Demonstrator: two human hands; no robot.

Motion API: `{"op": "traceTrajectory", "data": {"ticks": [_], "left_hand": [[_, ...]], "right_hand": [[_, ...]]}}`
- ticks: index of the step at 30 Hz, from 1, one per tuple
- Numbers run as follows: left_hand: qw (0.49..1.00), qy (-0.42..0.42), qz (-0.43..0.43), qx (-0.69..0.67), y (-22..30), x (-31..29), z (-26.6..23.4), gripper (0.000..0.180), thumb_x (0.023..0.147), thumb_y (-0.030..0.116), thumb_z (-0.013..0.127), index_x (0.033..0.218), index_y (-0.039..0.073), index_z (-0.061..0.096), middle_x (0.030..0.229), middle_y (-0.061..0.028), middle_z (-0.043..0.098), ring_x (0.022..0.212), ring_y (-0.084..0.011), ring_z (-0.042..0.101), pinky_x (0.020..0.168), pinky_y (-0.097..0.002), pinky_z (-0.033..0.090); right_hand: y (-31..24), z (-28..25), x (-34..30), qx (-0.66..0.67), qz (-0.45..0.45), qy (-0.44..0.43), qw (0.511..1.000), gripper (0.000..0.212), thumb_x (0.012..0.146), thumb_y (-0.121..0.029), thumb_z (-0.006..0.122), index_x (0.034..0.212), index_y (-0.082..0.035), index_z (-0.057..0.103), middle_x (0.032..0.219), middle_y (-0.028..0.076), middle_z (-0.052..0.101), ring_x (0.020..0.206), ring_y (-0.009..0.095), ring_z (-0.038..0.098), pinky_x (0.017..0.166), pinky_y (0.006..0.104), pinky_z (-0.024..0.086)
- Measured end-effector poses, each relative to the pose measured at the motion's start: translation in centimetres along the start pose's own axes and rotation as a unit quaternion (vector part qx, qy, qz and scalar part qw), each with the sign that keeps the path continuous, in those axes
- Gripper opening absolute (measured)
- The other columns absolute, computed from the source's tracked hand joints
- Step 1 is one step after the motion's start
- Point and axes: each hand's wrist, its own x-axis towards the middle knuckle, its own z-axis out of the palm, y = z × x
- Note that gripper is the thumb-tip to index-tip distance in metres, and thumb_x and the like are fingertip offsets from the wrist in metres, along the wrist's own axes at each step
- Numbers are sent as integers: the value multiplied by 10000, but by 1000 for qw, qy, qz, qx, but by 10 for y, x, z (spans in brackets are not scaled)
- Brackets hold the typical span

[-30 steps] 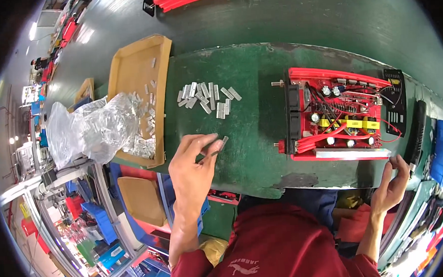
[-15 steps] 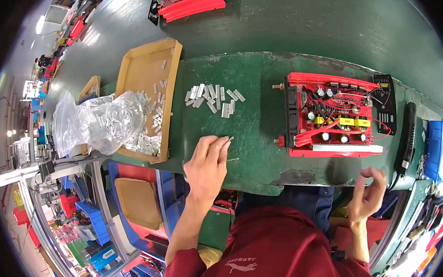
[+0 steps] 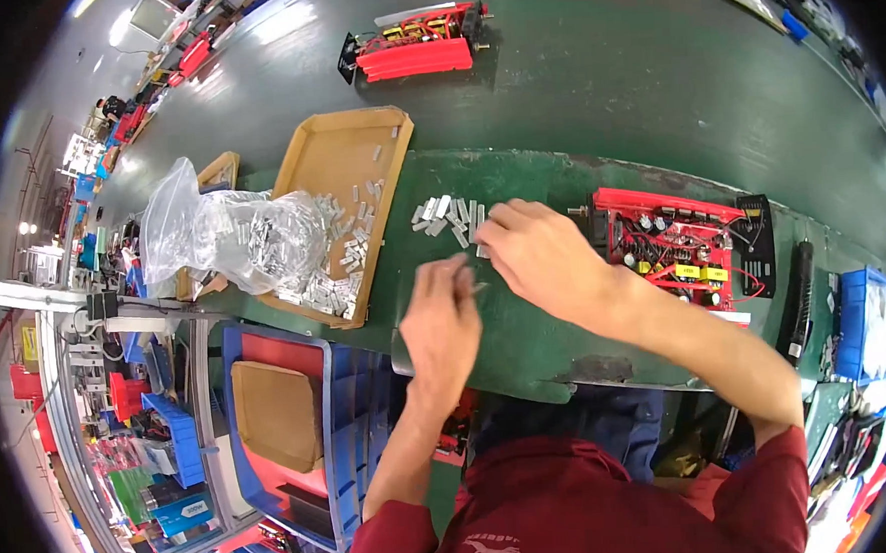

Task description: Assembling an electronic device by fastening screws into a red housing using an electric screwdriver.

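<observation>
The small silver metal bars point(image 3: 443, 207) lie in a loose cluster on the green table point(image 3: 536, 337), just beyond the left hand point(image 3: 441, 322) and to the left of the right hand point(image 3: 535, 247). Their long axes differ: those on the cluster's left slant away and to the right, several in its middle and right run almost straight away from the body, and one on the near side tips away to the left. The right hand has its fingers bent down at the cluster's right edge; whether it grips a bar cannot be told. The left hand is blurred, fingers curled, and what it holds, if anything, is unclear. Left of both hands, a shallow cardboard tray point(image 3: 334, 154) carries more bars and a clear plastic bag point(image 3: 261, 236) full of them. Right of the right hand, partly behind its forearm, sits a red electronic unit point(image 3: 659, 197), lengthwise from left to right; farther right lies a long black tool point(image 3: 800, 303). Well beyond the hands rests another red unit point(image 3: 417, 61).
</observation>
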Motion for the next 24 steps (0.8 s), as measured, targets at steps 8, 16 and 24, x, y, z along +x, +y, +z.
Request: {"op": "traceTrajectory", "data": {"ticks": [8,16,24], "left_hand": [[989,67,79,107,-42,41,-1,227,899,72,648,1123,69,687,1101,-67,617,936,-296,642,710,-427,538],[997,7,66,49,-25,0,-12,179,852,43,705,1022,98,706,1021,-31,626,875,-255,658,662,-389,544],[999,3,-18,-27,-22,1,-16,289,873,-29,639,1134,85,687,1106,-92,663,899,-285,677,779,-352,550]], "right_hand": [[19,51,46,-101,-86,-130,983,246,728,-34,724,967,-6,672,1053,122,597,1016,272,601,840,360,536],[26,40,37,-65,-160,-134,976,107,780,-124,717,848,-74,652,983,75,563,965,234,592,822,350,535],[24,48,42,-100,-158,-163,969,217,740,-60,698,952,-41,654,1024,83,577,1005,265,600,875,363,535]]}}
